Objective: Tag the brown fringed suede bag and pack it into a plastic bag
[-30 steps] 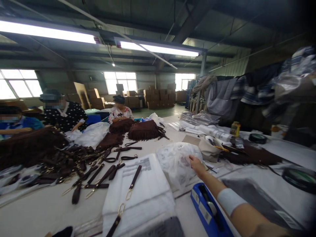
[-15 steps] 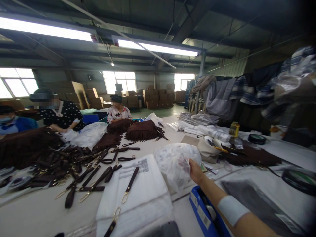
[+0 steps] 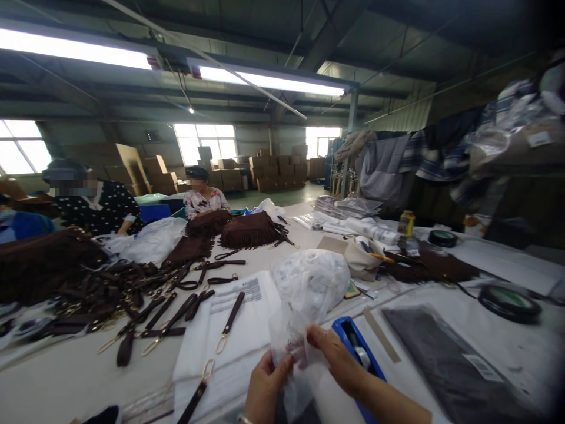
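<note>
Both the left hand [image 3: 266, 386] and the right hand [image 3: 333, 357] pinch the lower end of the clear plastic bag [image 3: 304, 294], whose long axis rises away from them, just left of the blue tape dispenser [image 3: 358, 353].

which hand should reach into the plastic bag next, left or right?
Right, probably. The right hand pinches the plastic bag higher up; the left hand grips its lower edge.

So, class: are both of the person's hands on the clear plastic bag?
Yes: the left hand and the right hand both pinch the clear plastic bag near its lower end.
</note>
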The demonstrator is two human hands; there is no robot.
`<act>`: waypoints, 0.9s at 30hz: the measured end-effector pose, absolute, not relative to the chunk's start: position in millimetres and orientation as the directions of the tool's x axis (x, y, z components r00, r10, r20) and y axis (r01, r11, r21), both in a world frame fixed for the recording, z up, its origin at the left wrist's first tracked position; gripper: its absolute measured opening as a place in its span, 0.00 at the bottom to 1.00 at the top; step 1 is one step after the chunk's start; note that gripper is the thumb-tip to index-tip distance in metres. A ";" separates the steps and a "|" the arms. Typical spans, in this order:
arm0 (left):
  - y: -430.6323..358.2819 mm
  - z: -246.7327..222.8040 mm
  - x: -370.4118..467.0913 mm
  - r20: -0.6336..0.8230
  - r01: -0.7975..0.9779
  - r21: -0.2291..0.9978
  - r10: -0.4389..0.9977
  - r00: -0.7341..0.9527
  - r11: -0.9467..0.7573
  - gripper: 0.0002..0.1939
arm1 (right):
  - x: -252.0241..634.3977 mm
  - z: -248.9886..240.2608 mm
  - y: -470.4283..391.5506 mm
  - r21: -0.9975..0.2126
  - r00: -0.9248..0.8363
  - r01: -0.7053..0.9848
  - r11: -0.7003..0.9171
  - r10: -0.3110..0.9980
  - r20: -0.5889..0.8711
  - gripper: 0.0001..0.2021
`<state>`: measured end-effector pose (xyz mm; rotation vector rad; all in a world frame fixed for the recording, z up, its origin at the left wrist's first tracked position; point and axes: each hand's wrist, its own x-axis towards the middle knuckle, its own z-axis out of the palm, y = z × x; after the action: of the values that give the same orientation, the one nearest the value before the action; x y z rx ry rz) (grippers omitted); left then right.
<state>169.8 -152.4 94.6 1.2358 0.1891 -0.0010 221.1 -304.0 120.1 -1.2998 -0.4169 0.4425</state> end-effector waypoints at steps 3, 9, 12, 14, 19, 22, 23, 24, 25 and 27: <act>-134.2 101.3 146.4 -0.074 0.076 0.997 0.210 0.975 0.002 0.23 | 213.6 119.0 -306.5 -0.943 0.778 -0.229 0.242 0.627 -0.028 0.33; -131.0 125.3 124.1 -0.088 0.072 0.993 0.198 0.976 0.088 0.24 | 190.2 128.3 -282.3 -0.998 0.887 0.047 -0.049 0.461 0.020 0.18; -136.9 128.2 116.7 -0.178 0.087 0.910 0.193 0.965 0.406 0.23 | 176.6 131.1 -276.6 -0.993 0.930 0.073 -0.097 0.365 0.032 0.20; -141.0 127.2 109.8 -0.187 0.046 0.882 0.260 0.947 0.468 0.19 | 168.5 130.1 -275.3 -0.996 0.949 0.066 -0.062 0.312 0.044 0.21; -149.9 128.0 101.2 -0.187 -0.018 0.888 0.397 0.898 0.459 0.15 | 155.0 122.7 -268.4 -0.998 0.967 0.003 0.060 0.254 0.018 0.21; -122.9 137.8 101.1 -0.149 -0.022 0.962 0.592 0.792 0.272 0.09 | 166.0 118.6 -285.4 -0.974 0.985 -0.105 0.202 0.153 -0.075 0.19; -104.5 140.9 98.7 -0.098 0.022 0.993 0.684 0.722 0.120 0.10 | 174.7 117.3 -299.0 -0.953 0.992 -0.119 0.277 0.067 -0.104 0.19; -82.4 142.6 94.1 -0.031 0.087 0.996 0.762 0.647 -0.033 0.12 | 185.5 116.0 -316.3 -0.931 0.990 -0.117 0.346 -0.029 -0.135 0.19; -58.3 141.9 87.3 0.057 0.149 0.972 0.805 0.591 -0.179 0.13 | 197.7 114.5 -336.0 -0.911 0.983 -0.077 0.405 -0.124 -0.138 0.19; -11.6 131.1 68.7 0.262 0.184 0.878 0.765 0.588 -0.442 0.17 | 223.7 111.3 -376.1 -0.938 0.984 -0.024 0.347 -0.160 -0.084 0.21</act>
<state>68.7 -11.6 131.1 1.9435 0.7589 0.8394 223.7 -376.1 111.3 -1.2151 0.1717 -0.0888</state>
